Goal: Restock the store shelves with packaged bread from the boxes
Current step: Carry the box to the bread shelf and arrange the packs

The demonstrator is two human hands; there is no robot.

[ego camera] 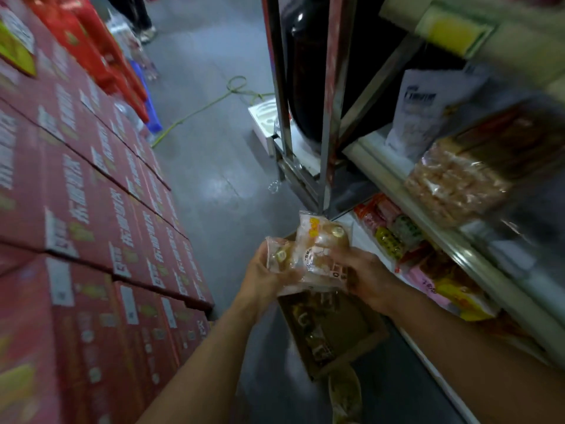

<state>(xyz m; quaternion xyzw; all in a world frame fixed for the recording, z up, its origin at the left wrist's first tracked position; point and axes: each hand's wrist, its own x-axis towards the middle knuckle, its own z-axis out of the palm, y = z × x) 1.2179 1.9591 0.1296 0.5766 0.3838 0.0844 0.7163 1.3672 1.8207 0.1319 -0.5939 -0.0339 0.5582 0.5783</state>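
Note:
Both my hands hold clear-wrapped bread packs (318,249) out in front of me, over the aisle floor. My left hand (267,278) grips the left side of the bundle and my right hand (367,275) grips its right side. Directly below them an open brown cardboard box (333,328) sits on the floor. The shelf unit (452,240) runs along the right. A clear bag of baked goods (455,185) lies on its middle shelf, and colourful packets (394,234) fill the shelf below. The view is motion-blurred.
A tall stack of red cartons (91,240) walls off the left of the aisle. A metal trolley frame (305,117) stands ahead by the shelf end. A green cord (208,108) lies across the grey floor. A person's legs (140,16) show at the far end.

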